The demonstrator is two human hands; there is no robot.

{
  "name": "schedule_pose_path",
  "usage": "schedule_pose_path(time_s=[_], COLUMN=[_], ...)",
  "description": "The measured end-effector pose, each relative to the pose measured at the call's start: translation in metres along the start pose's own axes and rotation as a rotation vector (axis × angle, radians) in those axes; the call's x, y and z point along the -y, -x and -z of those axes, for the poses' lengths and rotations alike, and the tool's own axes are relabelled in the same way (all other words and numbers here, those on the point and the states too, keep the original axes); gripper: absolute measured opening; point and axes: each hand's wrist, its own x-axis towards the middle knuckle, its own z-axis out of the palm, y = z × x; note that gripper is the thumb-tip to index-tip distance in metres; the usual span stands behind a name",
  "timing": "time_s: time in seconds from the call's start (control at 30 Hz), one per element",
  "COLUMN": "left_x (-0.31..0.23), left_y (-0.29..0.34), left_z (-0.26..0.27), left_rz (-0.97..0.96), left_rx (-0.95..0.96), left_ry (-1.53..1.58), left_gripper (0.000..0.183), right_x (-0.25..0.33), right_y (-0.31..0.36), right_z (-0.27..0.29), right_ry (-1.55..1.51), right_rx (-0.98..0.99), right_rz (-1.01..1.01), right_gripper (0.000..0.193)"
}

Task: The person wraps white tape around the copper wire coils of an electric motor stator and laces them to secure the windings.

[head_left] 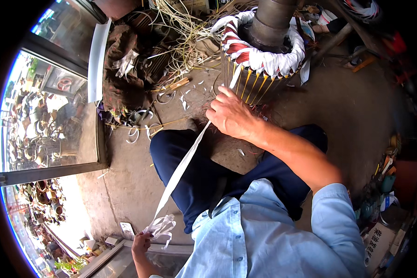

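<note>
A long white cloth tape (183, 169) runs taut across my lap between my two hands. At the lower left, my left hand (142, 244) is closed on its loose, bunched end. My right hand (231, 112) grips the tape near the winding, fingers wrapped round it. From there the tape reaches up to a ring-shaped coil winding (264, 60), partly bound in white tape. Red-brown wire bundles (236, 47) show between the wraps on its left side. Yellow sleeved strips (255, 85) stand below the ring's near edge. A thick dark metal column (273, 23) rises through the middle.
Tangled pale strips (185, 32) and a dark cloth heap (120, 65) lie at the far left. White scraps (184, 103) litter the floor. A glass door (55, 116) stands at left. A cardboard box (380, 243) and assorted tools (387, 171) sit along the right.
</note>
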Motion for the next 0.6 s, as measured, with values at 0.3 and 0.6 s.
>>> schedule_pose_path(time_s=[0.3, 0.6], left_x=[-0.068, -0.248], left_y=[-0.003, 0.178], left_z=[-0.042, -0.302], left_rz=[-0.604, -0.899], left_rx=[-0.800, 0.898], left_ry=[-0.814, 0.779], left_gripper=[0.038, 0.049], right_x=[0.068, 0.159], right_y=[0.047, 0.021], right_z=[-0.002, 0.044], right_ry=[-0.345, -1.070], right_rx=[0.229, -0.036], right_rz=[0.010, -0.190], right_gripper=[0.017, 0.061])
